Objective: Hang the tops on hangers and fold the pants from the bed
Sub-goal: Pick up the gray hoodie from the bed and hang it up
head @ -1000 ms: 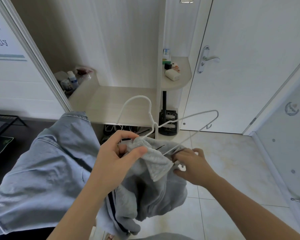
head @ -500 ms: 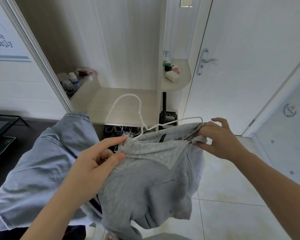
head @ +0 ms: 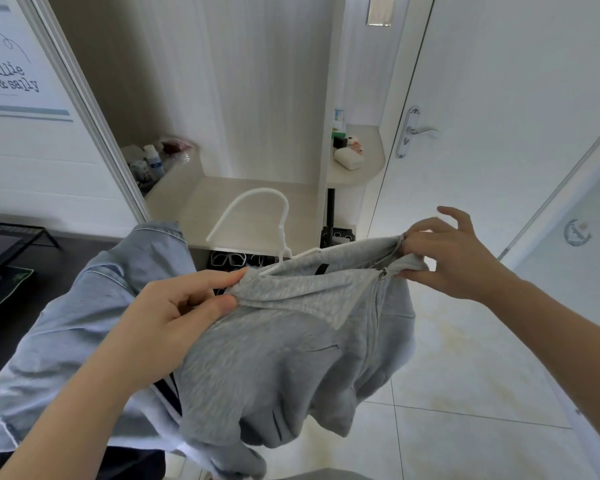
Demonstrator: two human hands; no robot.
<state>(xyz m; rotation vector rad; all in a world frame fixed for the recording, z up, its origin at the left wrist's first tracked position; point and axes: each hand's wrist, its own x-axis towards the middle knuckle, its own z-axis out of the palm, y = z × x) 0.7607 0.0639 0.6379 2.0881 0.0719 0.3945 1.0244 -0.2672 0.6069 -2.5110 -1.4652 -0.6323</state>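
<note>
Both hands have the grey zip top (head: pixel 291 358) up in mid-air over the tiled floor (head: pixel 465 393) near the door (head: pixel 499 81). The left hand (head: pixel 174 317) pinches the collar edge and the right hand (head: pixel 454 258) pinches the far shoulder with its spare fingers spread. It looks soft, floppy and light, so I'd grab it at the shoulder seams, and the white hanger (head: pixel 264 190) seems mostly inside it, though that's hard to tell.

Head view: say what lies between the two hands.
Head view: the grey top, stretched from left hand to right hand, with the white hanger rising behind it.
</note>
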